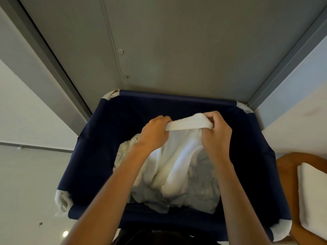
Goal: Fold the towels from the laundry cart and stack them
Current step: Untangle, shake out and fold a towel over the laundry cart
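A navy fabric laundry cart [99, 138] stands right below me, with a heap of crumpled white towels [200, 188] in its bottom. I hold one white towel [187, 124] up over the cart by its top edge, which is stretched between both hands. My left hand [154, 133] grips the edge's left end and my right hand [216, 131] grips its right end. The rest of this towel hangs down into the heap. A folded white towel [313, 195] lies on a wooden surface [286, 167] to the right of the cart.
A grey metal door or panel [177, 50] rises directly behind the cart. White walls flank it on both sides. Pale glossy floor [26, 183] spreads to the left of the cart. The cart's white padded corners [62, 200] stick out.
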Demonstrator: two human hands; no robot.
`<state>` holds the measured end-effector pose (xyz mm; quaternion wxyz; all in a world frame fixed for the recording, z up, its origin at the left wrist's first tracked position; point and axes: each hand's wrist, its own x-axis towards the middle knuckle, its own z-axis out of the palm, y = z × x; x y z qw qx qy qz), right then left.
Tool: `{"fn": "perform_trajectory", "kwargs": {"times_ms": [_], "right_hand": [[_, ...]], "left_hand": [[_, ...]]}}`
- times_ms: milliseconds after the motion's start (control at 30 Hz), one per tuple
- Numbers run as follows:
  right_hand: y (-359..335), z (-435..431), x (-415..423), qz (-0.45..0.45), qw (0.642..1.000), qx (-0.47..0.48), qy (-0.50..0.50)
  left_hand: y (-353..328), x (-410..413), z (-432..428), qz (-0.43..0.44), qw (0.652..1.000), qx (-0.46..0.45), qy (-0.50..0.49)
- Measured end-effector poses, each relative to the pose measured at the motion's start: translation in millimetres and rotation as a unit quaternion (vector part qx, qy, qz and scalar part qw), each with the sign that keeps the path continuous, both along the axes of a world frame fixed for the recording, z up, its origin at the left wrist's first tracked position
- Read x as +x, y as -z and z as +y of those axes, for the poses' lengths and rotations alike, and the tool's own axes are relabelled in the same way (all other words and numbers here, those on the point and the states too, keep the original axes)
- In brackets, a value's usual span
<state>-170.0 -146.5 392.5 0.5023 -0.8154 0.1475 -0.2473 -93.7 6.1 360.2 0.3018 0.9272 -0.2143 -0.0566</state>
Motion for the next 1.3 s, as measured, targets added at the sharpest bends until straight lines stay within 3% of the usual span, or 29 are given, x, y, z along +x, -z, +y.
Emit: {"fn": "perform_trajectory", "kwargs": {"times_ms": [100, 233, 400, 533, 667, 800, 1000, 1300], "right_hand": [[14.5, -8.9, 2.6, 0.07, 0.997, -0.032, -0.008], [41.0, -10.5, 4.2, 0.195, 0.974, -0.089, -0.08], [48.3, 1.1, -5.0, 0.111, 0.99, -0.046, -0.075], [42.9, 5.8, -7.4, 0.025, 0.998, -0.021, -0.051], [53.5, 1.5, -5.0, -0.021, 0.99, -0.133, -0.034], [65.7, 4.7, -5.5, -0.004, 0.976, -0.21, -0.06], [72.5, 22.5, -1.1, 0.091, 0.978, -0.172, -0.08], [102.5, 44.6, 1.9, 0.189, 0.965, -0.178, -0.048]], "left_hand": [[-10.1, 3.5, 1.4, -0.011, 0.998, -0.064, -0.024], [-27.5, -0.5, -6.9, 0.053, 0.989, -0.136, -0.005], [-30.3, -6.3, -9.2, 0.131, 0.973, -0.191, -0.01], [-30.3, -6.8, -9.7, 0.191, 0.953, -0.23, 0.047], [-28.5, -6.1, -13.3, 0.105, 0.968, -0.221, 0.05], [-28.5, -1.7, -17.7, 0.034, 0.979, -0.2, 0.026], [-21.2, 2.3, -19.0, -0.037, 0.995, -0.082, 0.036], [-20.3, 1.4, -15.9, -0.025, 0.994, -0.096, 0.043]]}}
